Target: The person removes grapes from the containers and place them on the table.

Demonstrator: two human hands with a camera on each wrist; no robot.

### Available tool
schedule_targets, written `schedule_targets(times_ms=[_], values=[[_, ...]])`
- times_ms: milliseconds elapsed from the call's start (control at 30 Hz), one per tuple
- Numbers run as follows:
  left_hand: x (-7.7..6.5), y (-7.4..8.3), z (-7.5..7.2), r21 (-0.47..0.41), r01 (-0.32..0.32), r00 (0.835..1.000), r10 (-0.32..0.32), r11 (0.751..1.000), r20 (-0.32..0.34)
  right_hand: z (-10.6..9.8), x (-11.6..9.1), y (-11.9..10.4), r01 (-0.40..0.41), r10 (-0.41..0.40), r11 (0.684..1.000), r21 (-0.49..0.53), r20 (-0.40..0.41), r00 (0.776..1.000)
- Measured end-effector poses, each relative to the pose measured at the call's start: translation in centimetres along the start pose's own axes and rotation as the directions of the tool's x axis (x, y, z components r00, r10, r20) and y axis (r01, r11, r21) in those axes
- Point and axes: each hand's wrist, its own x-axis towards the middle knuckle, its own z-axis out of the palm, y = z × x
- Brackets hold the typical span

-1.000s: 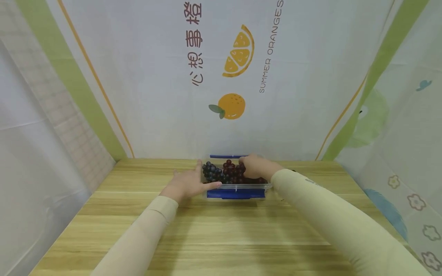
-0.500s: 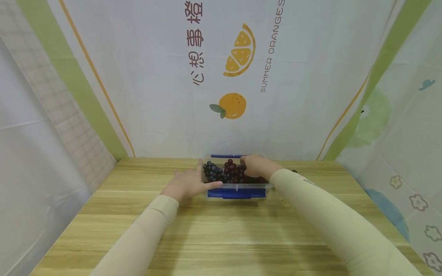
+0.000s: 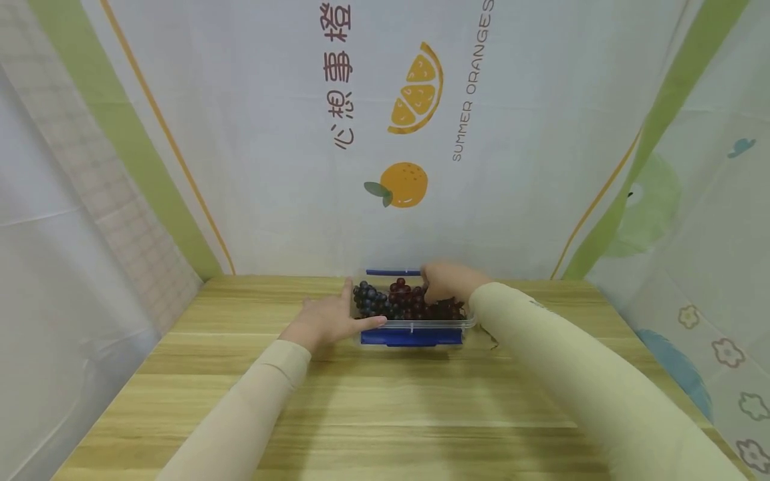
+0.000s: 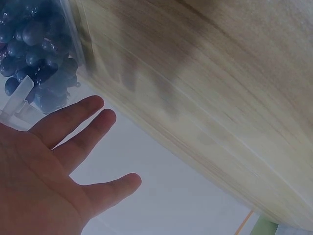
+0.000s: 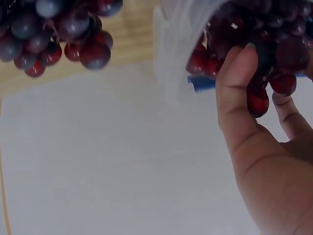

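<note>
A clear plastic box [image 3: 411,325] with blue side clips sits at the table's far edge, holding blue-black grapes [image 3: 369,299] at its left and dark red grapes [image 3: 408,298] toward its middle and right. My left hand [image 3: 327,317] rests at the box's left end, fingers spread, thumb along the front rim. In the left wrist view those fingers [image 4: 83,120] are straight and hold nothing. From above, my right hand [image 3: 452,282] reaches into the right part. The right wrist view shows its thumb and fingers gripping a dark red bunch of grapes [image 5: 288,54]; fingertips are partly hidden.
Outside the box, another dark grape bunch [image 5: 63,34] lies on the table to the right, mostly hidden by my right sleeve [image 3: 541,347] in the head view. A thin stem [image 3: 492,339] pokes out there. A white printed cloth [image 3: 289,167] hangs behind the wooden table [image 3: 385,401].
My right hand has risen slightly and shifted a little right, so more of the grapes and brown stems beneath it show. The left hand and the box stay in place.
</note>
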Motion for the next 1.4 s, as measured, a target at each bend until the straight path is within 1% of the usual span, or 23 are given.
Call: schedule_targets(times_ms=[233,500,767,1033,1233,1400], values=[[0.0,0.0,-0.1,0.008,-0.001,1.0,0.001,1.0,0.001,-1.7,-0.6,-0.3,-0.018,0.019,1.0,-0.022,0.008,1.0],[-0.2,0.0,-0.1,-0.004,-0.002,1.0,0.002,1.0,0.017,-3.9,-1.5,-1.6,-0.104,0.108,0.993,-0.064,0.067,0.992],[-0.1,0.0,-0.4,0.004,0.01,0.999,-0.01,1.0,0.038,-7.0,-2.9,-3.2,-0.113,0.119,0.983,-0.141,0.035,0.992],[0.0,0.0,-0.3,0.025,0.009,0.999,-0.01,1.0,0.047,-8.5,-3.9,-3.7,-0.11,0.118,0.976,-0.189,0.032,0.993],[0.1,0.1,-0.2,0.018,0.01,0.999,-0.011,1.0,0.044,-9.6,-4.6,-4.0,-0.098,0.105,0.976,-0.196,0.023,0.994],[0.0,0.1,-0.3,0.021,0.014,0.999,-0.015,1.0,0.047,-11.1,-5.5,-4.5,-0.096,0.102,0.976,-0.196,0.019,0.995]])
